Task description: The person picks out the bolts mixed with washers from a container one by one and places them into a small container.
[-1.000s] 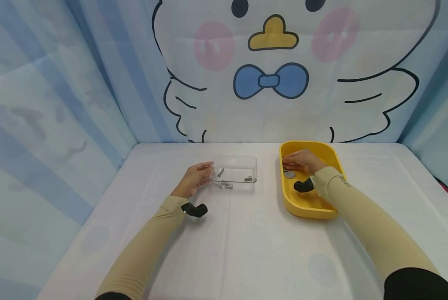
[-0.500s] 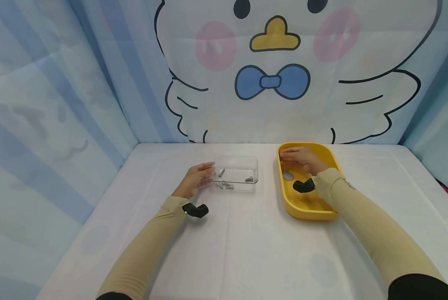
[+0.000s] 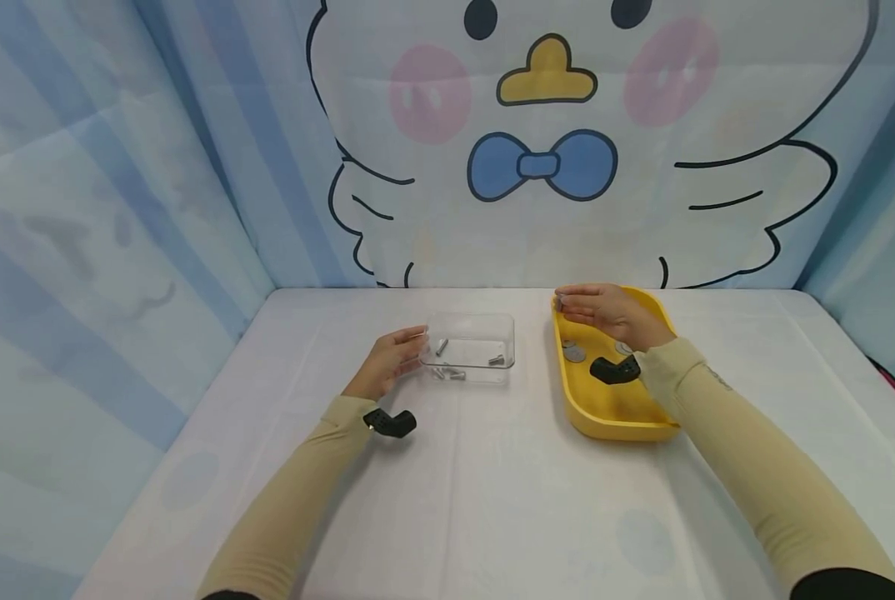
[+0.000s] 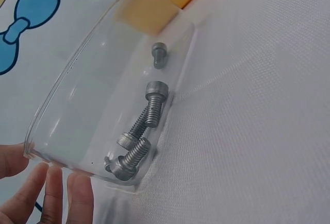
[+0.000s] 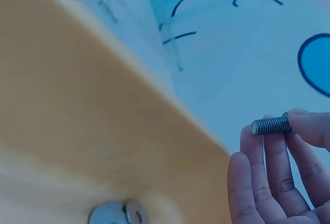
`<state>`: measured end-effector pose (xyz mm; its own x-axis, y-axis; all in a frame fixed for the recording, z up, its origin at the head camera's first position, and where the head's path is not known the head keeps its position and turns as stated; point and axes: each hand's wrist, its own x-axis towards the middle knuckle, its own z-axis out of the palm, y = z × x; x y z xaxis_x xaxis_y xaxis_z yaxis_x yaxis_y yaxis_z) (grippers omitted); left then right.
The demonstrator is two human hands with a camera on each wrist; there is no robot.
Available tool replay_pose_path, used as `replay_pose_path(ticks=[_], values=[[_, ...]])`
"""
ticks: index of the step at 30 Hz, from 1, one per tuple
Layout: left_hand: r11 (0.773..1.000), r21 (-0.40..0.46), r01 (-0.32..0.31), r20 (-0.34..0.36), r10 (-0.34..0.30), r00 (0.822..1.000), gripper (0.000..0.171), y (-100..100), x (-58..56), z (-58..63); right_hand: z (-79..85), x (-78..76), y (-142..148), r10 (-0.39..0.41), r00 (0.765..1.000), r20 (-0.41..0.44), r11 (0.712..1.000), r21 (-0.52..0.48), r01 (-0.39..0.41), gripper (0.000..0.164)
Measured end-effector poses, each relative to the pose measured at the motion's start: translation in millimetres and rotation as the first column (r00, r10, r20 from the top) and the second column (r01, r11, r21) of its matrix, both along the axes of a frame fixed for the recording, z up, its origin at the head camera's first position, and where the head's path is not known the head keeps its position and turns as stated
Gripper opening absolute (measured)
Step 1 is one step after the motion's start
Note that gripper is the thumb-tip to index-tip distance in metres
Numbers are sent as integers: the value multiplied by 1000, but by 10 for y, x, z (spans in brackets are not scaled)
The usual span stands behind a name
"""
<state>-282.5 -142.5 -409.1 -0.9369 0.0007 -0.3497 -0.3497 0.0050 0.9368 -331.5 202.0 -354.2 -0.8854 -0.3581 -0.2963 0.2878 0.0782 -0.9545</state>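
Observation:
My right hand [image 3: 614, 317] pinches a threaded metal bolt [image 5: 270, 126] between thumb and fingers, over the far left rim of the yellow tray [image 3: 618, 430]. Flat round washers [image 3: 573, 353] lie on the tray's bottom. At the left, my left hand [image 3: 384, 363] touches the end wall of a clear plastic box [image 4: 77, 100], its fingers fairly straight and the fingertips against the outside near a corner. Several socket head bolts [image 4: 153, 103] lie loose inside that box, some crossing one another.
Both containers stand on a table with a white cloth [image 3: 492, 492], the tray to the right of the box with a gap between. Behind rises a printed curtain [image 3: 537, 233] with a cartoon bird. Another curtain [image 3: 102, 250] closes the left side.
My right hand has risen from inside the yellow tray to its far left rim with a bolt in its fingers. The left hand and the clear box have stayed in place.

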Motion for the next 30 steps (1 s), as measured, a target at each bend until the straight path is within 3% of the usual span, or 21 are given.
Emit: replay_pose_path(ticks=[7, 17, 24, 30], values=[[1000, 6, 2, -16, -2, 1000, 40, 9, 12, -17, 130, 118, -39, 33, 999, -9, 997, -70, -34, 56], [1000, 7, 2, -16, -2, 1000, 42, -4, 11, -19, 309, 244, -227, 65, 995, -71, 998, -10, -66, 52], [1000, 14, -9, -9, 9, 1000, 41, -11, -3, -32, 382, 250, -428, 51, 995, -82, 998, -25, -54, 48], [1000, 17, -11, -3, 11, 1000, 41, -2, -21, -41, 424, 250, -592, 91, 988, -128, 996, -10, -93, 44]])
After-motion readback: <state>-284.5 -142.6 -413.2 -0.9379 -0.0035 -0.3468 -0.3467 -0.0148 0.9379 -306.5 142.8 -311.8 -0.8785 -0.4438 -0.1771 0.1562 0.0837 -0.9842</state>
